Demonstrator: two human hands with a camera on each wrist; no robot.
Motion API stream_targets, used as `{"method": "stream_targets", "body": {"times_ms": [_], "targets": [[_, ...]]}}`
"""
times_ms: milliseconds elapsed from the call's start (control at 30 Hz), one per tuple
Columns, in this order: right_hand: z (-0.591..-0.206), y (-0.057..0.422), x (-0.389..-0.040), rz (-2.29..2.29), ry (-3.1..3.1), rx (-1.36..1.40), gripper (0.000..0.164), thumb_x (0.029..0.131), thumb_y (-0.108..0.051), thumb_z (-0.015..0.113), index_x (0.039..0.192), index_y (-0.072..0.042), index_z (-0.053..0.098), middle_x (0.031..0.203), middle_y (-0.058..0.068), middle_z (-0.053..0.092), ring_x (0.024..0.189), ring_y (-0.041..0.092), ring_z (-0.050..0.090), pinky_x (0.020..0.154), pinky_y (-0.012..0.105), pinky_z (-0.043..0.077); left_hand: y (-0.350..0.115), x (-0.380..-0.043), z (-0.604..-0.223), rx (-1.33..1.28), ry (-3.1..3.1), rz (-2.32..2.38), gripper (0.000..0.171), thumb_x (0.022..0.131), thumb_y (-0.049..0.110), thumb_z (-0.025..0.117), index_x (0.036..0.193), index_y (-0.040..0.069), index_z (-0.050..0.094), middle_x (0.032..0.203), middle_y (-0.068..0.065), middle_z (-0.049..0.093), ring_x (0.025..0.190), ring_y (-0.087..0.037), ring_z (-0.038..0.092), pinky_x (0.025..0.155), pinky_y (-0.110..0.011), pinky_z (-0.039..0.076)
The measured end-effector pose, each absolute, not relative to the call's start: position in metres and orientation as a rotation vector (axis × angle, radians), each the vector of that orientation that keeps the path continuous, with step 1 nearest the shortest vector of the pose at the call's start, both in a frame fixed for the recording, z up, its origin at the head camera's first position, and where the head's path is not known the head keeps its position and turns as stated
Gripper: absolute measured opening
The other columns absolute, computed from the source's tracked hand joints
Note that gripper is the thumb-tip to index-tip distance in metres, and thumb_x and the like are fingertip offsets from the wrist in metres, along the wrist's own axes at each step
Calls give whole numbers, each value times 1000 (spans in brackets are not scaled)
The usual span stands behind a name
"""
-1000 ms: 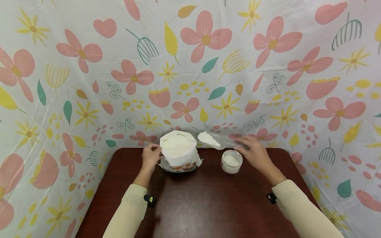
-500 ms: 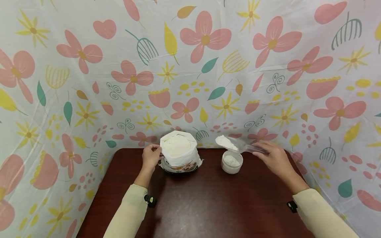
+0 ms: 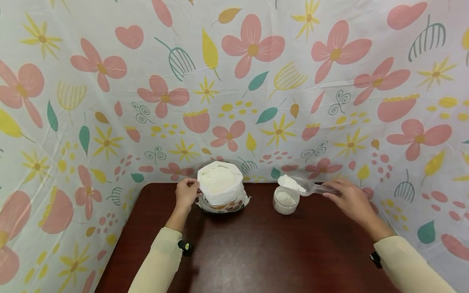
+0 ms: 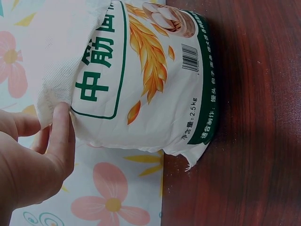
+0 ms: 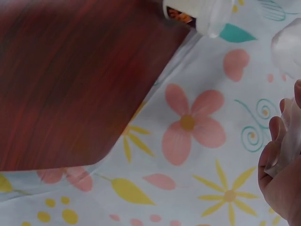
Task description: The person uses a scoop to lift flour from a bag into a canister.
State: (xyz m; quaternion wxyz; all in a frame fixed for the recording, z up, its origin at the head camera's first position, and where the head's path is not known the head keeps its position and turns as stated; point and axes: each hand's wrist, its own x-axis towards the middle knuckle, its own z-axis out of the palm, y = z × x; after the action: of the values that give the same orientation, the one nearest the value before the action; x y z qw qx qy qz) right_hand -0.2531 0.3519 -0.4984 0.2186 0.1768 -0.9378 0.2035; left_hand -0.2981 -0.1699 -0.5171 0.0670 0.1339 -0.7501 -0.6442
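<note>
In the head view a white flour bag [image 3: 220, 198] stands with its rim rolled down, full of flour. My left hand [image 3: 186, 193] pinches the rim's left edge; the left wrist view shows thumb and fingers on the folded white cloth [image 4: 49, 94], beside a printed wheat ear and "2.5kg". My right hand [image 3: 351, 202] grips the handle of a clear plastic scoop [image 3: 317, 188]. Heaped white flour [image 3: 290, 183] lies in its bowl, held roughly level above and just behind a small tub [image 3: 286, 208]. White powder is visible inside that tub.
A dark red-brown table [image 3: 253, 252] carries the bag and tub, with a gap between them. Right behind its far edge hangs a flower-printed curtain [image 3: 234, 101], also along both sides. Flour specks [image 4: 188, 167] lie by the bag's base.
My right hand has moved to the right and a little toward me, carrying the loaded scoop from beside the bag to the tub. The left hand and the bag have stayed put.
</note>
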Motion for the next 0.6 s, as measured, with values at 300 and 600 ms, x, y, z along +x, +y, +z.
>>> {"method": "stream_targets", "body": {"times_ms": [300, 600], "targets": [[-499, 363, -258, 431, -2659, 574, 30, 82, -16, 87, 111, -11, 78, 110, 11, 73, 100, 34, 66, 78, 56, 58, -169, -298, -514, 413, -2269, -1932, 20, 100, 7, 60, 113, -7, 66, 90, -14, 65, 65, -12, 68, 77, -45, 68], [-502, 369, -271, 275, -2638, 688, 31, 79, -17, 89, 107, -8, 79, 105, 10, 74, 97, 34, 67, 76, 55, 59, -167, -295, -512, 418, -2271, -1936, 21, 101, 7, 60, 114, -8, 66, 91, -14, 64, 65, -12, 68, 82, -51, 67]]}}
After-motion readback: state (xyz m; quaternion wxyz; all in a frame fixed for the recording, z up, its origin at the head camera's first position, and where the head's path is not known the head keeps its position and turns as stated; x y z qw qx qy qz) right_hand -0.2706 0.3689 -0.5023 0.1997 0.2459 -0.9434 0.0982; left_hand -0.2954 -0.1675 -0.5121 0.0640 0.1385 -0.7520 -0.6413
